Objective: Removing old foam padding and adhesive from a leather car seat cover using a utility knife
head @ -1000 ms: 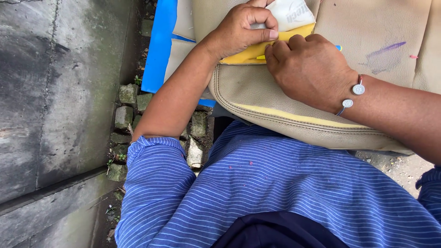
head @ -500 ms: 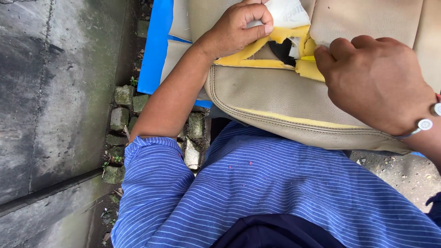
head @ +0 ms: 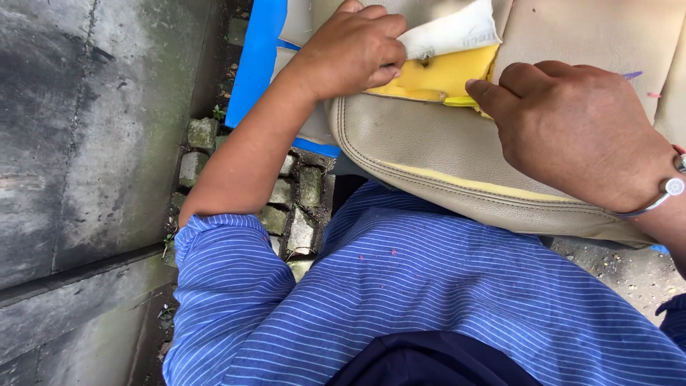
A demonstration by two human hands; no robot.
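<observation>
A person in a blue striped shirt (head: 429, 300) is bending over a beige leather seat cushion (head: 421, 150), seen from above. The cushion is lying right in front of the person's chest, its rounded near edge touching the shirt. Its cover is smooth and tan with stitched seams, and a thin yellow strip is showing along the lower seam. Near the top of the cushion the cover is opening up, and bright yellow foam (head: 443, 75) is showing through the gap.

The left hand (head: 354, 50) is clenching around a pale flap of cover (head: 450, 32), peeling it back from the foam, with the fingers curled over the flap's edge. The right hand (head: 579, 129) is lying knuckles-up on the cushion, its fingertips pressing at the right edge of the foam opening; whether it is pinching anything underneath cannot be told. A silver bangle (head: 661, 196) is circling the right wrist.

A blue sheet (head: 261, 50) is lying under the cushion's left side, its edge running beside a strip of mossy cobblestones (head: 296, 214). Left of the stones a wide grey concrete slab (head: 86, 129) is giving open room. To the lower right, rough ground with scattered grit (head: 622, 268) is showing just beyond the cushion's edge.
</observation>
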